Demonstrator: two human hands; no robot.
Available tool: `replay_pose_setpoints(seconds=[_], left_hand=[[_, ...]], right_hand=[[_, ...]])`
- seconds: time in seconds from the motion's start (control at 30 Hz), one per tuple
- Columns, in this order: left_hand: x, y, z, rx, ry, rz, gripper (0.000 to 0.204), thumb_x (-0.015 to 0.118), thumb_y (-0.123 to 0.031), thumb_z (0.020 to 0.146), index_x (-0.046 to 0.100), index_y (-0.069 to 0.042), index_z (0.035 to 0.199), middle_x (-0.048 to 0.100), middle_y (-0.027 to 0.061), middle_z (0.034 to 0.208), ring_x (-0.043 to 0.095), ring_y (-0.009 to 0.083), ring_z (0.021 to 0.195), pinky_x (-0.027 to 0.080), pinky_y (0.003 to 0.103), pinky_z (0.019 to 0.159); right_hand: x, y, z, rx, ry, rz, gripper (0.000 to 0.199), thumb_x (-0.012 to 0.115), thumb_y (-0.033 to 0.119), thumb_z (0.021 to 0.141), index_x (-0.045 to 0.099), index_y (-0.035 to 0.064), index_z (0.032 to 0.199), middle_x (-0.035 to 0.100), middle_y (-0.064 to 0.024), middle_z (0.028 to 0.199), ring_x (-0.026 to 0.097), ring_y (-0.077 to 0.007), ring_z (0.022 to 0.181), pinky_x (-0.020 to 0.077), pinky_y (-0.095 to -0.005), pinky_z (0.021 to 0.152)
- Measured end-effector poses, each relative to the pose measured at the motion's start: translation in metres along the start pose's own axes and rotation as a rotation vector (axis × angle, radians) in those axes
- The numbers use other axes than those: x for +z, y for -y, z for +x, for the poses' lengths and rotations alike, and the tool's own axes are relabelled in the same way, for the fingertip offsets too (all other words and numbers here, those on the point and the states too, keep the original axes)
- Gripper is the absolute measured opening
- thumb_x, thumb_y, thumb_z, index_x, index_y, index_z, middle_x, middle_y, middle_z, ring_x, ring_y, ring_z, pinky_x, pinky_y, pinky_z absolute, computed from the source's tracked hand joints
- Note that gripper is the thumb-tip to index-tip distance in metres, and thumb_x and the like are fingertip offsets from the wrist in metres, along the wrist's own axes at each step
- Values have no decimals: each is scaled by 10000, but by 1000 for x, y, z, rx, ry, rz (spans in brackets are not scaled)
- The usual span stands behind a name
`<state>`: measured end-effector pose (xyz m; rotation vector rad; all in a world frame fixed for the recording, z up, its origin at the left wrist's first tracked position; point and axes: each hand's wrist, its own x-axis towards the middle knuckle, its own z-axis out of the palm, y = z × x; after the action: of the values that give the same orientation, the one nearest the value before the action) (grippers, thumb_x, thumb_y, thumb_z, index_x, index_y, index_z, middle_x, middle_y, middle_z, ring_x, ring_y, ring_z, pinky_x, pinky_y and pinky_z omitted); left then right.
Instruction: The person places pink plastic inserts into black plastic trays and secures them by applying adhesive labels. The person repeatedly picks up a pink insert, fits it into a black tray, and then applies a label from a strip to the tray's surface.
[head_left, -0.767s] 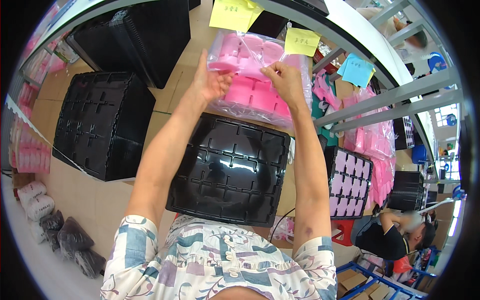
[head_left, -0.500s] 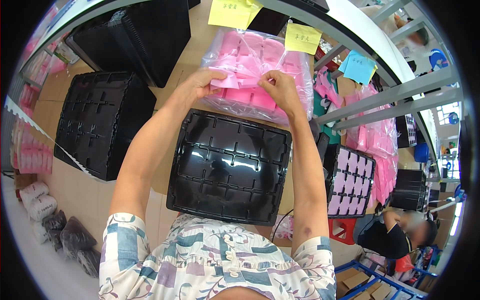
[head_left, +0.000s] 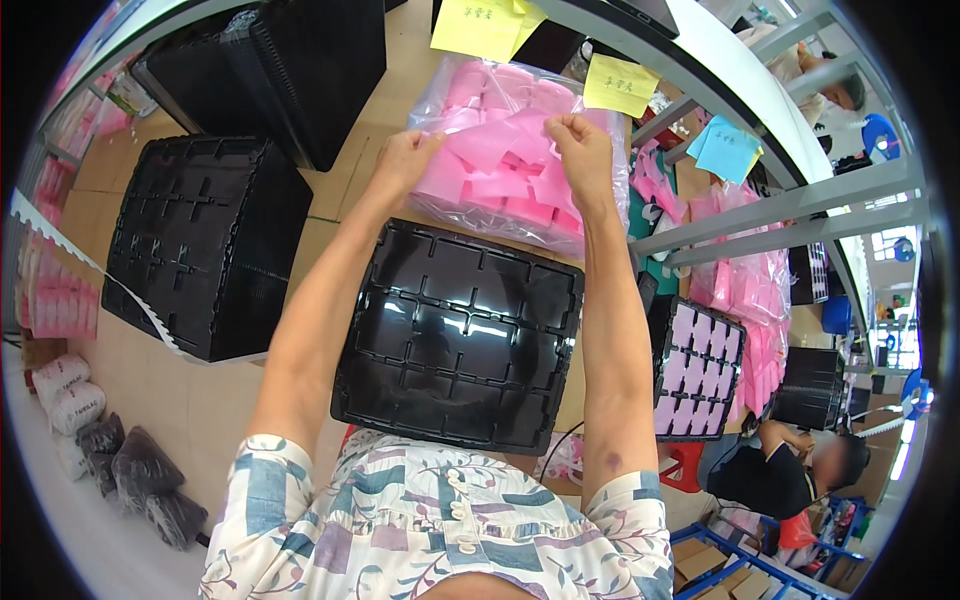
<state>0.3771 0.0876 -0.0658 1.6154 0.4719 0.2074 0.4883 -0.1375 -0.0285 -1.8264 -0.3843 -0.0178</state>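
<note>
A thin pink sheet [head_left: 490, 148] stretches between my two hands above an opened clear plastic bag [head_left: 425, 108]. My left hand [head_left: 408, 160] pinches the sheet's left end, fingers closed. At the opposite end, my right hand [head_left: 582, 158] is closed in a pinch on the sheet. Stacks of pink pieces [head_left: 525, 208] fill the bag below. Between my forearms and my body lies a black plastic tray [head_left: 455, 335] with a grid of shallow compartments; no pink pieces show in it.
Tall stacks of black trays [head_left: 205, 245] stand on the left. To the right, another black tray [head_left: 700, 372] holds pale pink pieces, beside more bagged pink pieces [head_left: 740, 250]. Yellow notes [head_left: 622, 84] hang from a metal shelf. A person [head_left: 765, 475] sits at lower right.
My hands have moved apart, the right one up and rightward. The pink sheet, bunched between them before, is now spread out. The black tray stays in place.
</note>
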Motion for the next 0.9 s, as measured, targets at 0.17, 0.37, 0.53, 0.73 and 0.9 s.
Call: replay_pose_setpoints(seconds=[0.17,0.37,0.53,0.73,0.9], left_hand=[[9,-47,-85,607,-390,468,505,544,-459,992,580,39,1066,636,124,1109,626,198,824,515,348,674],[27,-46,-54,-514,423,-1064,638,533,-552,964,565,75,1073,615,239,1135,653,284,886,586,393,774],[26,-11,10,-501,281,-1050,376,627,-223,955,563,125,1083,631,208,997,653,255,848,598,346,754],[28,-56,1,-392,509,-1361,174,608,43,904,537,112,1048,619,176,948,639,236,820,595,313,733],[2,-45,-86,-399,533,-1427,198,637,-24,915,573,60,1082,623,105,912,612,164,755,541,270,645]], right_hand=[[-5,12,12,-148,29,-376,195,690,204,846,723,24,914,710,-117,762,667,-177,701,500,-325,664],[2,49,-3,-290,28,-297,177,662,190,875,719,25,900,698,-116,731,664,-228,669,506,-337,655],[9,55,-44,-683,-165,-609,134,686,75,823,693,42,953,675,-91,817,646,-262,742,519,-355,661],[61,26,-99,-803,39,-580,176,636,40,815,620,30,989,651,-161,956,643,-320,842,523,-395,749],[45,-59,-84,-75,4,-66,203,547,154,966,595,37,1125,649,-104,1086,641,-240,970,512,-360,813]])
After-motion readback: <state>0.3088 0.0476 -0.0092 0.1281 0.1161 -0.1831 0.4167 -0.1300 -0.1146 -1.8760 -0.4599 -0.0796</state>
